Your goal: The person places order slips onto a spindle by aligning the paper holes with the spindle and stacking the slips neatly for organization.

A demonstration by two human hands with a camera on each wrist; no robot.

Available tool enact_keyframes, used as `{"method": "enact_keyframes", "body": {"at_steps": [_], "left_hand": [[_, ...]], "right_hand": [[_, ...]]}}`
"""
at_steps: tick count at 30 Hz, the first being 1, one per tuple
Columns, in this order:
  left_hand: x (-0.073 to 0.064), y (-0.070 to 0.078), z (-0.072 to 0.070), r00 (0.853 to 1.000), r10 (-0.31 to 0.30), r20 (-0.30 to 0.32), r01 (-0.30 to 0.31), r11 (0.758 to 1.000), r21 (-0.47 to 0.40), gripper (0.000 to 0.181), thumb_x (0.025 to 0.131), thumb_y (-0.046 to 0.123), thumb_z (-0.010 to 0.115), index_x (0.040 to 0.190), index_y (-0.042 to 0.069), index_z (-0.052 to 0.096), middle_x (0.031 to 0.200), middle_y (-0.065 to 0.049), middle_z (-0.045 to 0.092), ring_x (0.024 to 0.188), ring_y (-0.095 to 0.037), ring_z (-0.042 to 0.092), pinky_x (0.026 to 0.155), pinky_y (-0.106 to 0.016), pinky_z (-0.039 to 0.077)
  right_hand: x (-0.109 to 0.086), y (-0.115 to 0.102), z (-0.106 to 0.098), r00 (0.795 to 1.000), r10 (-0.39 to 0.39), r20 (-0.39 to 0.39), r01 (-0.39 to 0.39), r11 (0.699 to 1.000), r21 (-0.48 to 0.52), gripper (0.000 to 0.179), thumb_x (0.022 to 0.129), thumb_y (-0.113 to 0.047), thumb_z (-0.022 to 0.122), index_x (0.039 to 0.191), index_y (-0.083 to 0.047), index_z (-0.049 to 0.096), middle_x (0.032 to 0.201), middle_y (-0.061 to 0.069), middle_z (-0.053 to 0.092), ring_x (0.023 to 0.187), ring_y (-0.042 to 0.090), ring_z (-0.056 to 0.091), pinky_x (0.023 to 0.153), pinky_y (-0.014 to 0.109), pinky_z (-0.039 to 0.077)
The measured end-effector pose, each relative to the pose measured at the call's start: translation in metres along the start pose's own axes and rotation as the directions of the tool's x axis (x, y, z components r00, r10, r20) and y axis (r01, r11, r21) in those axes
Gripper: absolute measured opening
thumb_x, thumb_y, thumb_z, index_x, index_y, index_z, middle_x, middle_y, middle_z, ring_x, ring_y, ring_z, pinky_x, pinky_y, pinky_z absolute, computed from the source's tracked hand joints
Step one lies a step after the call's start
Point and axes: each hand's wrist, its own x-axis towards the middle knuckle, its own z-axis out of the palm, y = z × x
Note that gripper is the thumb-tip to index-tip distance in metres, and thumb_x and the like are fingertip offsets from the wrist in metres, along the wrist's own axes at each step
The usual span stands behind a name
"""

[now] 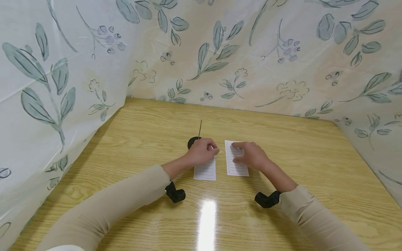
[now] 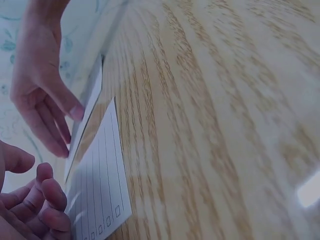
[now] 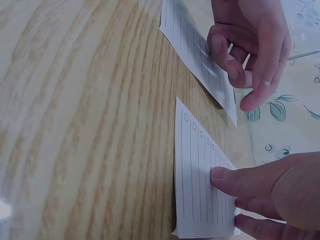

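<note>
Two small white lined sheets lie side by side, with checkbox squares along one edge. Over the upper part of the left sheet [image 1: 205, 172] is my left hand [image 1: 202, 151], its fingers loosely bent and the thumb apart from them in the left wrist view. Nothing shows between those fingers. My right hand [image 1: 252, 155] is at the right sheet [image 1: 236, 169]. Its thumb [image 3: 220, 175] rests on the lined face, while the other fingers reach the far edge with little bend. Part of each sheet is hidden under a hand.
Behind my left hand stands a black round base [image 1: 192, 142] with a thin upright rod [image 1: 200, 129], partly covered by the hand. The wooden table [image 1: 150, 122] meets floral cloth [image 1: 220, 52] at the back and sides. Black wrist devices hang below both wrists.
</note>
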Motion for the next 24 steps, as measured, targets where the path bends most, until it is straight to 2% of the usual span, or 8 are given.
{"method": "enact_keyframes", "body": {"at_steps": [5, 11, 17, 24], "left_hand": [[0.001, 0.004, 0.001, 1.000, -0.013, 0.007, 0.013, 1.000, -0.013, 0.017, 0.095, 0.025, 0.059, 0.098, 0.011, 0.067, 0.073, -0.002, 0.063, 0.060, -0.014, 0.057, 0.055, -0.025, 0.041], [0.003, 0.006, 0.004, 0.996, -0.085, 0.038, 0.089, 0.992, -0.092, 0.017, 0.096, 0.027, 0.058, 0.101, 0.013, 0.066, 0.076, -0.006, 0.067, 0.053, -0.016, 0.056, 0.050, -0.025, 0.044], [0.006, 0.007, 0.008, 0.992, -0.111, 0.061, 0.119, 0.981, -0.151, 0.016, 0.097, 0.025, 0.058, 0.100, 0.012, 0.066, 0.082, -0.012, 0.069, 0.050, -0.014, 0.052, 0.049, -0.024, 0.042], [0.010, 0.008, 0.011, 0.990, -0.112, 0.085, 0.126, 0.975, -0.181, 0.024, 0.101, 0.023, 0.050, 0.101, 0.006, 0.067, 0.079, -0.011, 0.066, 0.047, -0.011, 0.046, 0.050, -0.022, 0.040]], "right_hand": [[-0.001, 0.000, 0.000, 0.999, 0.005, -0.032, -0.004, 1.000, 0.020, 0.054, 0.082, -0.013, 0.076, 0.131, -0.004, 0.059, 0.133, 0.019, 0.059, 0.125, 0.037, 0.054, 0.099, 0.052, 0.045], [-0.002, 0.001, 0.004, 0.993, -0.013, -0.116, 0.015, 1.000, 0.016, 0.045, 0.080, -0.012, 0.078, 0.122, -0.005, 0.065, 0.122, 0.016, 0.067, 0.114, 0.033, 0.063, 0.091, 0.049, 0.050], [-0.004, 0.003, 0.006, 0.972, -0.064, -0.228, 0.062, 0.998, -0.013, 0.031, 0.079, -0.014, 0.079, 0.109, -0.007, 0.072, 0.106, 0.010, 0.073, 0.098, 0.028, 0.069, 0.080, 0.045, 0.053], [-0.011, -0.001, 0.003, 0.941, -0.097, -0.325, 0.085, 0.995, -0.052, 0.028, 0.080, -0.020, 0.079, 0.104, -0.009, 0.073, 0.103, 0.009, 0.075, 0.095, 0.028, 0.070, 0.077, 0.043, 0.053]]}}
